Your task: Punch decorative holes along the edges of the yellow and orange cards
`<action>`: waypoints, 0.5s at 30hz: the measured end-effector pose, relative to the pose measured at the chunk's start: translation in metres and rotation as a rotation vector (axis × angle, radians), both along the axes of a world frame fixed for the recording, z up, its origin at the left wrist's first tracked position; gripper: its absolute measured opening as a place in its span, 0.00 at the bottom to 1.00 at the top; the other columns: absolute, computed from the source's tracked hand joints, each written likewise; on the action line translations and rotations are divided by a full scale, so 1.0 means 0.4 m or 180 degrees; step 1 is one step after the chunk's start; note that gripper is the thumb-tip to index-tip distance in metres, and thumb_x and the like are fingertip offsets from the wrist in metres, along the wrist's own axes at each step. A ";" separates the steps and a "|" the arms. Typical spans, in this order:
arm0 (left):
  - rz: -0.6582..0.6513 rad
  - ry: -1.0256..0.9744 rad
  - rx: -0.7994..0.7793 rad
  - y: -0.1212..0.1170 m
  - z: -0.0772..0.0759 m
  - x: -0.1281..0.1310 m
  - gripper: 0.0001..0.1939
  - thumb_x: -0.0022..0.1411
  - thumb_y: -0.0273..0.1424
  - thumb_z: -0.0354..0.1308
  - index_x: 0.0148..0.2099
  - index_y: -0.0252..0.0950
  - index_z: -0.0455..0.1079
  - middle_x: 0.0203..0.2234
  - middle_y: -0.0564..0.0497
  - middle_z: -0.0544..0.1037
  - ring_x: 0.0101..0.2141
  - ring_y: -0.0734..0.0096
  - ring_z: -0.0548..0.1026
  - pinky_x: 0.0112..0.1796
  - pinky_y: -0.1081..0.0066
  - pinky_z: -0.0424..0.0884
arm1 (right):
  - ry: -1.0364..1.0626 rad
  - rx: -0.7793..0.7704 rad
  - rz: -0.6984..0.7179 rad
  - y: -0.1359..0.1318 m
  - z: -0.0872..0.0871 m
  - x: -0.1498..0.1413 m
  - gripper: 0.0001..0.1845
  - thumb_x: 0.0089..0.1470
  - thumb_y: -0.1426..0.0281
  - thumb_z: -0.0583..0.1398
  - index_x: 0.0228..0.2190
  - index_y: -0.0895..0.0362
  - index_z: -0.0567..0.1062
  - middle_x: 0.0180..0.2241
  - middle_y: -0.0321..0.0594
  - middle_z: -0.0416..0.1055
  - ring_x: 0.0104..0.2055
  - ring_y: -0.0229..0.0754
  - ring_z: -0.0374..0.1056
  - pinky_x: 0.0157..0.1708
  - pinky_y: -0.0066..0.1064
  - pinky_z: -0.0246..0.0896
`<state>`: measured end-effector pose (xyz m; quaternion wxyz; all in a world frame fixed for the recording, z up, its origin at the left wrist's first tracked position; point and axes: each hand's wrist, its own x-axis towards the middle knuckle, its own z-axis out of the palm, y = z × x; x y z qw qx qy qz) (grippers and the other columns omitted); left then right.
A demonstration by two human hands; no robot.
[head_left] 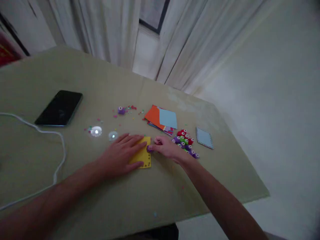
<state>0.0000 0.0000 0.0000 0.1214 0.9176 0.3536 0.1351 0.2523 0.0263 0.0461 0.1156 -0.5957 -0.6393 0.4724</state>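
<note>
My left hand (123, 154) lies flat with fingers spread on a yellow card (143, 155), pressing it to the table. Dark holes run along the card's right edge. At that edge my right hand (166, 146) is closed around a small purple paper punch (149, 149), mostly hidden by the fingers. Just beyond the right wrist sits a cluster of several red, green and purple eye-topped pieces (185, 141), looking like similar punches. Another purple one (121, 110) stands apart, near scattered paper bits (132, 107).
Orange and light blue cards (168, 118) are stacked behind my hands. A dotted-edged pale blue card (204, 137) lies to the right. Two clear round discs (96, 131), a black tablet (59, 108) and a white cable (62, 143) are on the left. Curtains hang behind the table.
</note>
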 end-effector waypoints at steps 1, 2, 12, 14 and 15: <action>0.0009 -0.0035 0.0015 0.000 -0.003 0.000 0.33 0.73 0.48 0.59 0.74 0.42 0.66 0.73 0.39 0.66 0.69 0.44 0.68 0.70 0.41 0.56 | -0.0043 0.0019 0.0026 -0.003 0.004 -0.004 0.23 0.57 0.63 0.69 0.25 0.53 0.59 0.23 0.25 0.53 0.27 0.35 0.49 0.27 0.29 0.43; 0.0014 -0.0068 0.0029 0.000 -0.007 -0.001 0.33 0.73 0.48 0.59 0.74 0.42 0.66 0.73 0.40 0.66 0.69 0.44 0.68 0.70 0.41 0.55 | -0.0053 0.0025 0.0033 -0.006 0.007 -0.008 0.23 0.57 0.64 0.68 0.25 0.53 0.60 0.23 0.25 0.54 0.27 0.35 0.50 0.27 0.29 0.44; 0.0027 -0.0187 0.0073 0.001 -0.013 -0.001 0.33 0.72 0.49 0.59 0.74 0.44 0.65 0.73 0.42 0.67 0.69 0.47 0.68 0.70 0.43 0.56 | 0.0475 0.0172 -0.0077 -0.043 0.013 0.006 0.06 0.63 0.71 0.65 0.43 0.53 0.79 0.27 0.31 0.71 0.28 0.38 0.63 0.32 0.28 0.55; 0.0024 -0.0170 0.0062 0.001 -0.012 -0.001 0.33 0.72 0.49 0.59 0.74 0.44 0.65 0.73 0.42 0.66 0.69 0.47 0.67 0.70 0.43 0.56 | 0.0027 0.0662 -0.0021 -0.054 0.025 0.022 0.09 0.64 0.75 0.61 0.41 0.54 0.82 0.34 0.36 0.77 0.33 0.40 0.69 0.37 0.31 0.60; 0.0025 -0.0164 0.0057 0.002 -0.012 -0.001 0.33 0.72 0.49 0.59 0.74 0.43 0.65 0.73 0.42 0.66 0.69 0.46 0.67 0.70 0.43 0.56 | -0.0257 0.0918 -0.0045 -0.060 0.031 0.030 0.11 0.65 0.77 0.59 0.41 0.54 0.82 0.36 0.38 0.79 0.36 0.41 0.71 0.40 0.32 0.62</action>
